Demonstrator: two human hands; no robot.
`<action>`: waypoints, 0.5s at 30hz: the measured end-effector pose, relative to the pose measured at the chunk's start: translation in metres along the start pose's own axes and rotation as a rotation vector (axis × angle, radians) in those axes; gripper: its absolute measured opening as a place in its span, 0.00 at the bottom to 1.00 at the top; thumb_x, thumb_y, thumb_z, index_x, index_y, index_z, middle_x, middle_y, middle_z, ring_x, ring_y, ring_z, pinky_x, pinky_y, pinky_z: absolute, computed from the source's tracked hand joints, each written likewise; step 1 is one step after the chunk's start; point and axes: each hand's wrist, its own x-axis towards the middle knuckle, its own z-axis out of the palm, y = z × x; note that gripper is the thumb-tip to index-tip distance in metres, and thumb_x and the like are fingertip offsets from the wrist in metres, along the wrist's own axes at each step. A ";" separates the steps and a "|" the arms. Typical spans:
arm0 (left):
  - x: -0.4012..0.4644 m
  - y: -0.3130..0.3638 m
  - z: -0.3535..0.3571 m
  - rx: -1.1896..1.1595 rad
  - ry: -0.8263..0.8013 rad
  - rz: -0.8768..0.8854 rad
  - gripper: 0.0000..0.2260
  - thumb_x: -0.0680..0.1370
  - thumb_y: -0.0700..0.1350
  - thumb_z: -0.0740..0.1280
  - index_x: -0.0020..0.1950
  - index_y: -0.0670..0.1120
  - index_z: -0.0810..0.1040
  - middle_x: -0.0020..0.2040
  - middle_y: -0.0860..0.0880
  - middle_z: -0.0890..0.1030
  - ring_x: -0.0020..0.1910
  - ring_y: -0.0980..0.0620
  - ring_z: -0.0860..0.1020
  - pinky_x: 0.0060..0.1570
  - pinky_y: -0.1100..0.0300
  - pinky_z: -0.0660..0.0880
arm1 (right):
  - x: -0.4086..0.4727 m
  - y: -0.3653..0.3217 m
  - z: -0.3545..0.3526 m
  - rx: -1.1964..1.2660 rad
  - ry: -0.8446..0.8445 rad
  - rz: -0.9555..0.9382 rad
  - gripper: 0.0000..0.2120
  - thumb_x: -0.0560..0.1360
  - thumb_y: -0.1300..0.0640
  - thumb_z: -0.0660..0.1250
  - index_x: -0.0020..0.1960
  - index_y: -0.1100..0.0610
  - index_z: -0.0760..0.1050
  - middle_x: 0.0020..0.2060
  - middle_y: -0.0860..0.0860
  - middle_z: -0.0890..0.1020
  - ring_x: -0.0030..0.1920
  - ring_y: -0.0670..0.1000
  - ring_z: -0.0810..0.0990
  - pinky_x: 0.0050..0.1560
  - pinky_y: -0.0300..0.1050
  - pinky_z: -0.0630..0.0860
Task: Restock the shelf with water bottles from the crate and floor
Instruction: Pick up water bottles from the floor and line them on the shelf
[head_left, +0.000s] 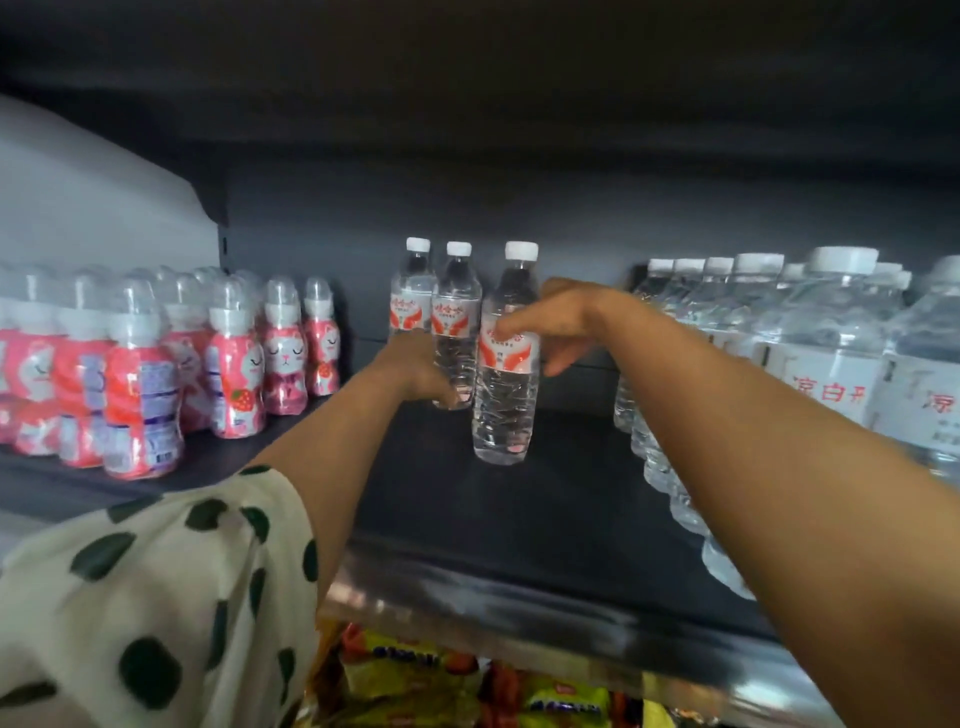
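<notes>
Head view. Dark shelf (545, 499) with bare floor between the pink cat-faced bottles (234, 374) at left and large water bottles (826, 353) at right. Three red-labelled water bottles (506, 358) stand upright mid-shelf. Left hand (421, 371) grips the middle bottle low; right hand (545, 322) pinches the front bottle's label. Yellow snack packets (415, 680) lie below the shelf's front edge.

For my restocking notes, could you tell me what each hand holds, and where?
Left hand grips the middle water bottle low on its body; right hand holds the front water bottle at its label.
</notes>
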 end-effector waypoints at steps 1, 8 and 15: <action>0.004 -0.004 -0.001 0.023 0.028 -0.024 0.21 0.68 0.41 0.77 0.58 0.40 0.77 0.57 0.43 0.79 0.56 0.45 0.77 0.51 0.59 0.72 | -0.001 0.000 0.004 -0.018 -0.025 0.033 0.16 0.72 0.56 0.72 0.56 0.60 0.74 0.48 0.56 0.82 0.46 0.56 0.82 0.52 0.53 0.81; 0.033 -0.004 0.013 0.043 0.082 -0.074 0.27 0.70 0.43 0.76 0.66 0.38 0.71 0.62 0.42 0.75 0.62 0.43 0.74 0.54 0.57 0.71 | 0.013 0.004 0.008 0.112 -0.013 0.014 0.18 0.70 0.67 0.73 0.59 0.65 0.75 0.52 0.61 0.81 0.46 0.62 0.84 0.43 0.53 0.83; 0.059 -0.006 0.028 0.054 0.113 -0.051 0.24 0.71 0.42 0.75 0.65 0.39 0.72 0.60 0.42 0.77 0.61 0.43 0.74 0.57 0.56 0.72 | 0.055 0.013 0.010 0.116 0.053 0.031 0.19 0.69 0.66 0.73 0.59 0.65 0.74 0.52 0.63 0.81 0.43 0.64 0.84 0.43 0.54 0.83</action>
